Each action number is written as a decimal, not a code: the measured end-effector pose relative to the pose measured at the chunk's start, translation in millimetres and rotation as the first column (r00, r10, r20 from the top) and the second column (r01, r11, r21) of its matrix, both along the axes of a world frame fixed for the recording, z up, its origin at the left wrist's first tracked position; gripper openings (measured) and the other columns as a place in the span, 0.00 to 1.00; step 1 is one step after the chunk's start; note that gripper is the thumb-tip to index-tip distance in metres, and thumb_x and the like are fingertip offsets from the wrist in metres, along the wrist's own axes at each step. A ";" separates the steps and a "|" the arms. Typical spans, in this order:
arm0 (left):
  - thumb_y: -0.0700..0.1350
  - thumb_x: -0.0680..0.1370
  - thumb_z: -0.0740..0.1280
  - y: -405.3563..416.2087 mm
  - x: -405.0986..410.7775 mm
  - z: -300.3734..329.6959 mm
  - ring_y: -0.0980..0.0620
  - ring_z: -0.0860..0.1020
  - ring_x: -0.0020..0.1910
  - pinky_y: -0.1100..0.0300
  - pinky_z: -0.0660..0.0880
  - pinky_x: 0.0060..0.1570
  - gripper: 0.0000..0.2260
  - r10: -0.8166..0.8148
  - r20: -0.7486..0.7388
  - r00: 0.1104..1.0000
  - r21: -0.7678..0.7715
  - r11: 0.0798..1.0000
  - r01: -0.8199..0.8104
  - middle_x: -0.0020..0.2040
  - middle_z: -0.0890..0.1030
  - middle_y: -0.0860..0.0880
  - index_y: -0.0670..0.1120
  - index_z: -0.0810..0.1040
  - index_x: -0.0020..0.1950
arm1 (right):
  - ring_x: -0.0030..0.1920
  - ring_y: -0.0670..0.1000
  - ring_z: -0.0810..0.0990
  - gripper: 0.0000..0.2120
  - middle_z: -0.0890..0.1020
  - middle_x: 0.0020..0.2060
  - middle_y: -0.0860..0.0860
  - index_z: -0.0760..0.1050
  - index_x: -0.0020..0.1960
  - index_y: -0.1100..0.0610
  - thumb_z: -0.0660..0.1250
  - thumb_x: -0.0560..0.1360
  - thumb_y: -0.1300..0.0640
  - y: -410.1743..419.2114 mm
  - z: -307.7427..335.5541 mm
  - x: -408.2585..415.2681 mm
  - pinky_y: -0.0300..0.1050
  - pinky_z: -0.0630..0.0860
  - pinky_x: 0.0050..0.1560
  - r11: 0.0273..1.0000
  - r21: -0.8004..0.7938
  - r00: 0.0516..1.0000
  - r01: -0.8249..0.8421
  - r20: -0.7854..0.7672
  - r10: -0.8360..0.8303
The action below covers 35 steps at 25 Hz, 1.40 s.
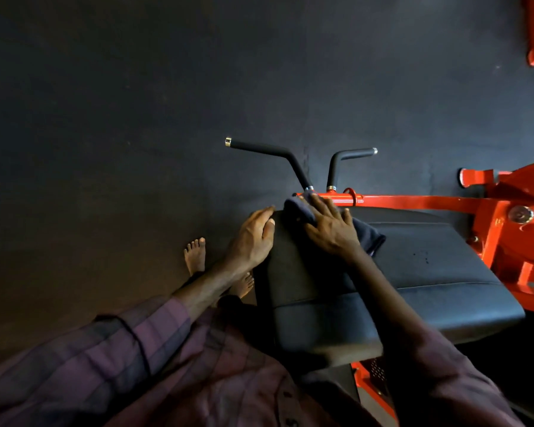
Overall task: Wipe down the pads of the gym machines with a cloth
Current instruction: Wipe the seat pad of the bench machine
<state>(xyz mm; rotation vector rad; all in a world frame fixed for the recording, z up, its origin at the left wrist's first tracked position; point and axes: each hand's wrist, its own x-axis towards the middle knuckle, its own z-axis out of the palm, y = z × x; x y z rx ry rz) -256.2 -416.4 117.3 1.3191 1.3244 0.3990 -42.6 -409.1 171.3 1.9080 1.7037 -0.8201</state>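
Observation:
A black padded seat (420, 272) of a red gym machine fills the lower right of the head view. A dark cloth (367, 235) lies bunched on the pad's far left corner. My right hand (330, 226) lies on top of the cloth with fingers spread, pressing it onto the pad. My left hand (253, 238) rests flat against the pad's left edge, fingers straight, holding nothing. Part of the cloth is hidden under my right hand.
The red frame bar (413, 200) runs behind the pad to a red pivot assembly (512, 211) at right. Two black handles (269, 151) (352, 155) rise beyond the pad. Dark rubber floor (136, 118) spreads left; my bare feet (195, 254) stand beside the pad.

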 end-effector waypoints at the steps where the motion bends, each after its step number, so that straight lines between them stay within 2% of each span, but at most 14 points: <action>1: 0.46 0.85 0.59 -0.1 0.5 -1.4 0.46 0.74 0.74 0.61 0.65 0.76 0.21 0.009 -0.008 1.000 -0.003 1.000 -0.009 0.74 0.77 0.41 0.39 0.75 0.76 | 0.85 0.50 0.43 0.38 0.46 0.85 0.43 0.41 0.84 0.38 0.45 0.76 0.31 -13.3 5.0 2.8 0.65 0.43 0.82 0.998 0.005 0.996 -0.059 -0.068 0.059; 3: 0.45 0.85 0.60 0.7 2.1 -2.0 0.45 0.74 0.74 0.61 0.64 0.75 0.21 0.012 -0.014 1.000 -0.009 1.000 -0.012 0.74 0.77 0.41 0.39 0.75 0.76 | 0.85 0.49 0.41 0.38 0.44 0.85 0.42 0.40 0.83 0.36 0.44 0.75 0.31 -25.7 16.8 24.4 0.67 0.43 0.82 0.997 -0.019 0.991 -0.072 -0.115 0.069; 6: 0.40 0.87 0.61 4.1 6.6 -1.2 0.46 0.72 0.76 0.68 0.59 0.72 0.18 0.027 -0.025 0.999 -0.014 1.000 -0.027 0.75 0.75 0.42 0.40 0.74 0.76 | 0.85 0.54 0.43 0.32 0.46 0.86 0.45 0.44 0.85 0.38 0.53 0.84 0.39 1.5 9.1 24.9 0.71 0.42 0.81 0.997 -0.038 0.998 0.067 -0.007 -0.067; 8: 0.40 0.87 0.60 5.6 10.2 -1.4 0.47 0.71 0.77 0.72 0.57 0.69 0.18 0.046 -0.037 0.998 -0.030 0.998 -0.047 0.76 0.74 0.43 0.41 0.74 0.77 | 0.85 0.54 0.43 0.33 0.46 0.86 0.45 0.43 0.84 0.38 0.50 0.83 0.36 1.4 7.9 7.4 0.69 0.43 0.81 1.000 -0.014 0.999 -0.027 -0.026 0.027; 11: 0.40 0.87 0.60 3.3 15.2 -1.4 0.47 0.70 0.78 0.72 0.57 0.69 0.18 0.092 -0.027 0.995 -0.024 0.995 -0.093 0.77 0.74 0.43 0.41 0.74 0.77 | 0.83 0.47 0.37 0.33 0.38 0.82 0.38 0.36 0.78 0.32 0.47 0.77 0.35 -40.4 28.3 38.7 0.60 0.37 0.81 0.966 0.018 0.938 -0.256 -0.235 0.253; 13: 0.42 0.88 0.59 -0.1 16.6 0.7 0.49 0.69 0.78 0.71 0.57 0.70 0.18 0.115 -0.031 0.993 -0.039 0.992 -0.117 0.78 0.73 0.45 0.42 0.73 0.78 | 0.84 0.47 0.38 0.31 0.40 0.83 0.38 0.37 0.77 0.30 0.50 0.80 0.39 -38.1 33.6 63.4 0.60 0.38 0.81 0.967 0.001 0.939 -0.255 -0.237 0.248; 16: 0.43 0.88 0.59 -3.6 22.8 5.0 0.48 0.67 0.79 0.66 0.58 0.73 0.19 0.135 -0.073 0.988 -0.054 0.989 -0.139 0.80 0.70 0.45 0.43 0.71 0.79 | 0.85 0.53 0.43 0.31 0.45 0.85 0.44 0.41 0.82 0.35 0.54 0.85 0.41 -18.1 23.6 47.0 0.66 0.43 0.82 0.990 -0.005 0.980 -0.141 -0.143 0.139; 18: 0.42 0.88 0.60 -5.4 27.2 10.7 0.47 0.66 0.80 0.64 0.57 0.75 0.20 0.138 -0.112 0.984 -0.045 0.989 -0.144 0.80 0.69 0.43 0.42 0.70 0.80 | 0.85 0.50 0.42 0.33 0.43 0.84 0.41 0.41 0.82 0.37 0.51 0.82 0.39 -32.2 26.5 41.2 0.63 0.41 0.83 0.964 0.027 0.939 -0.265 -0.220 0.264; 21: 0.43 0.88 0.60 -8.9 29.0 16.1 0.47 0.65 0.80 0.59 0.57 0.78 0.20 0.127 -0.151 0.980 -0.035 0.990 -0.134 0.81 0.68 0.43 0.42 0.70 0.80 | 0.84 0.44 0.39 0.35 0.41 0.83 0.38 0.43 0.83 0.37 0.52 0.78 0.41 -66.8 43.5 87.9 0.56 0.38 0.83 0.907 0.050 0.846 -0.418 -0.344 0.408; 25: 0.45 0.88 0.59 -9.0 27.1 22.1 0.48 0.63 0.81 0.57 0.57 0.80 0.20 0.082 -0.206 0.975 -0.030 0.995 -0.090 0.82 0.67 0.45 0.44 0.69 0.81 | 0.84 0.48 0.40 0.34 0.38 0.81 0.36 0.39 0.79 0.33 0.49 0.77 0.39 -52.2 48.1 76.6 0.64 0.42 0.83 0.949 0.003 0.912 -0.316 -0.274 0.305; 27: 0.44 0.88 0.59 -10.0 27.4 22.9 0.48 0.64 0.81 0.59 0.56 0.79 0.20 0.084 -0.220 0.972 -0.014 0.996 -0.090 0.81 0.67 0.44 0.43 0.70 0.80 | 0.84 0.47 0.39 0.33 0.38 0.80 0.35 0.39 0.78 0.31 0.50 0.77 0.39 -65.4 49.6 65.9 0.61 0.40 0.83 0.922 0.045 0.874 -0.385 -0.304 0.380; 30: 0.45 0.88 0.60 -11.3 27.8 25.5 0.48 0.64 0.81 0.59 0.56 0.78 0.20 0.072 -0.234 0.970 0.003 0.997 -0.074 0.81 0.68 0.44 0.43 0.70 0.80 | 0.83 0.41 0.38 0.34 0.41 0.82 0.34 0.42 0.81 0.33 0.52 0.79 0.40 -86.7 52.9 103.6 0.53 0.36 0.83 0.883 0.104 0.797 -0.458 -0.393 0.459; 33: 0.46 0.88 0.60 -11.7 27.4 26.1 0.50 0.64 0.81 0.62 0.55 0.77 0.21 0.045 -0.251 0.967 0.021 0.999 -0.041 0.81 0.68 0.46 0.44 0.70 0.81 | 0.84 0.45 0.40 0.33 0.40 0.83 0.37 0.39 0.79 0.32 0.49 0.77 0.37 -69.1 53.7 103.0 0.62 0.43 0.83 0.937 0.047 0.888 -0.347 -0.305 0.344; 35: 0.46 0.88 0.60 -10.4 25.8 23.6 0.50 0.65 0.80 0.65 0.56 0.74 0.21 0.044 -0.249 0.968 0.026 0.999 -0.038 0.81 0.69 0.47 0.44 0.70 0.80 | 0.84 0.46 0.39 0.34 0.40 0.83 0.37 0.38 0.79 0.32 0.48 0.77 0.38 -69.8 53.1 87.6 0.62 0.41 0.83 0.939 0.033 0.900 -0.342 -0.276 0.337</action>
